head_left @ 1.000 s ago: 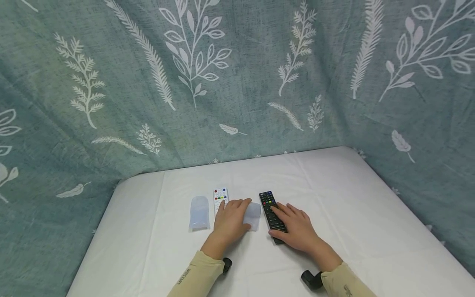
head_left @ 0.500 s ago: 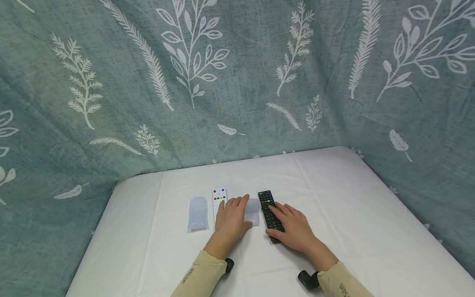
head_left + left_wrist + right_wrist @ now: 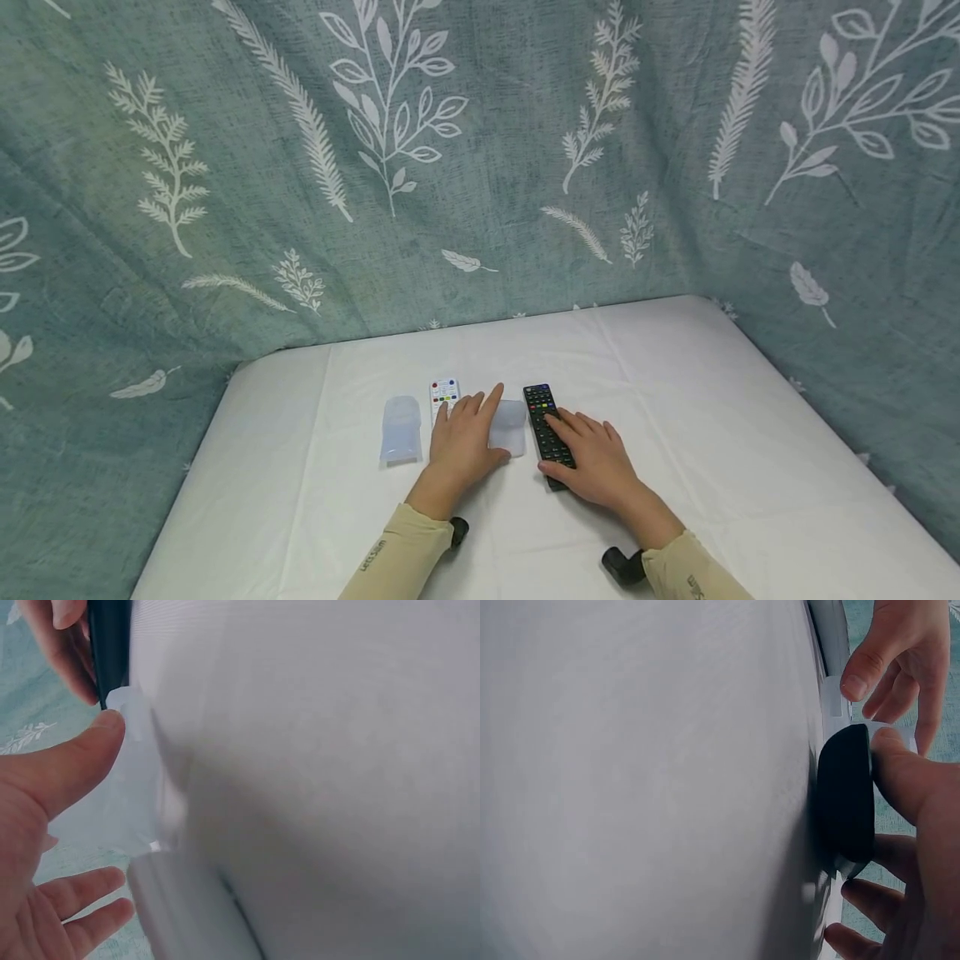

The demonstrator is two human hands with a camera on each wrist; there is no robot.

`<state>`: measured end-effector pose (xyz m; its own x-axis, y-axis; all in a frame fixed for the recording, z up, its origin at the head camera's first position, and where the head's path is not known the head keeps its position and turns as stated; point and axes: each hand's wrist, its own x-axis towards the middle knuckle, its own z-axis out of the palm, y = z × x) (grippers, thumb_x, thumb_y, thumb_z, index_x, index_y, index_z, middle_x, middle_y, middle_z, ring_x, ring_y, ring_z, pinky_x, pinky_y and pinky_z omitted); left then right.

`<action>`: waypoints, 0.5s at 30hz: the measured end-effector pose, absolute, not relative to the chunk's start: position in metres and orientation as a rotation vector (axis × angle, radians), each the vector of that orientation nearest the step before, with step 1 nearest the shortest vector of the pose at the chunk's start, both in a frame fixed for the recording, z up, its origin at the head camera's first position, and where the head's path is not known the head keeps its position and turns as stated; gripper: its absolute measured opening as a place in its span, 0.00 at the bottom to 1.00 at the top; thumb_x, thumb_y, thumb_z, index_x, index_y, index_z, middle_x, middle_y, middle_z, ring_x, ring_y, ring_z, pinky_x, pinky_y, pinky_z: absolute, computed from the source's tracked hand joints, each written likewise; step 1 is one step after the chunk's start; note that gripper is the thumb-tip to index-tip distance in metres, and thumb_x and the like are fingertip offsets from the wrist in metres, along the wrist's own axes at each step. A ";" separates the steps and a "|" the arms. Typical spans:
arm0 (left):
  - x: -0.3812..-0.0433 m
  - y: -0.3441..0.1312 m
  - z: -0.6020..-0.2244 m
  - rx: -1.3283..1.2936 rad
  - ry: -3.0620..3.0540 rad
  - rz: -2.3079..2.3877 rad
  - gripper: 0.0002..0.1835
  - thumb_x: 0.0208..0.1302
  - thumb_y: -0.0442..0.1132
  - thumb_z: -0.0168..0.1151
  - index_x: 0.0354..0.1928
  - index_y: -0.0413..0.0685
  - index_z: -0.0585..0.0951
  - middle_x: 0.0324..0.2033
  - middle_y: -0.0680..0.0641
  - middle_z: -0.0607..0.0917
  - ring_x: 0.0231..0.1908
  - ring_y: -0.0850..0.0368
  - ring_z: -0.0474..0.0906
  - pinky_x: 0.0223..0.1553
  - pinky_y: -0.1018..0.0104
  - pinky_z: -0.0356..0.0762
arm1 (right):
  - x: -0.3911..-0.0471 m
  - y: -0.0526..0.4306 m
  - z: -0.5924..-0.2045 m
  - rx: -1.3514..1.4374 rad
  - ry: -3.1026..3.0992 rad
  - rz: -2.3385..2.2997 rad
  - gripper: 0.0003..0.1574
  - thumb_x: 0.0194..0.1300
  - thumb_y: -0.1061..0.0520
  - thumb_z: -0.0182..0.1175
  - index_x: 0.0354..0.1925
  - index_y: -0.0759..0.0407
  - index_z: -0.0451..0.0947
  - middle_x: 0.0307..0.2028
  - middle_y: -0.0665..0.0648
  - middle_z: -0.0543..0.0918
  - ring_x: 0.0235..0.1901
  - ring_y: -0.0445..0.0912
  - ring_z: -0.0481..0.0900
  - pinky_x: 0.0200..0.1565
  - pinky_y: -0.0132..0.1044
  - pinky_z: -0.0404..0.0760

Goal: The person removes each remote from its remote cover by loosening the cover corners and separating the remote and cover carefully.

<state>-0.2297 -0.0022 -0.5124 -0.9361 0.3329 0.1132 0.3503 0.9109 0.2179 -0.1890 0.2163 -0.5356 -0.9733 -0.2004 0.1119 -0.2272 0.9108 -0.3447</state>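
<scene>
A black remote control (image 3: 538,408) with several coloured buttons lies on the white cloth. My right hand (image 3: 596,467) rests over its lower part, thumb along the left edge and a finger on the buttons. In the right wrist view the remote's dark end (image 3: 847,799) sits between that thumb and the fingers. My left hand (image 3: 461,446) spreads over a white remote control (image 3: 444,388), hiding most of it. Beside it lies a translucent plastic sleeve (image 3: 512,417), partly under the left hand. The left thumb (image 3: 97,739) overlaps the sleeve (image 3: 139,765) in the left wrist view.
A second translucent sleeve (image 3: 401,429) lies flat to the left of the white remote. A white cloth covers the table (image 3: 360,533). Behind stands a green curtain (image 3: 480,167) with a leaf pattern.
The sleeve under my left hand has shifted slightly away from me. The left index finger has lifted and stretched further forward. My right hand stays on the black remote.
</scene>
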 end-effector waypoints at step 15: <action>-0.212 -0.026 -0.504 -0.384 -2.754 -0.584 0.33 0.58 0.51 0.73 0.65 0.51 0.76 0.65 0.42 0.78 0.64 0.43 0.75 0.66 0.41 0.70 | -0.185 0.230 -0.523 0.314 -2.838 0.537 0.44 0.64 0.37 0.64 0.71 0.54 0.68 0.73 0.63 0.66 0.69 0.63 0.69 0.66 0.62 0.69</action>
<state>-0.2116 -0.0259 -0.5043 -0.9196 0.1952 0.3408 0.3167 0.8819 0.3493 -0.1847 0.2302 -0.5231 -0.9491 -0.1650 0.2684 -0.2516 0.9097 -0.3305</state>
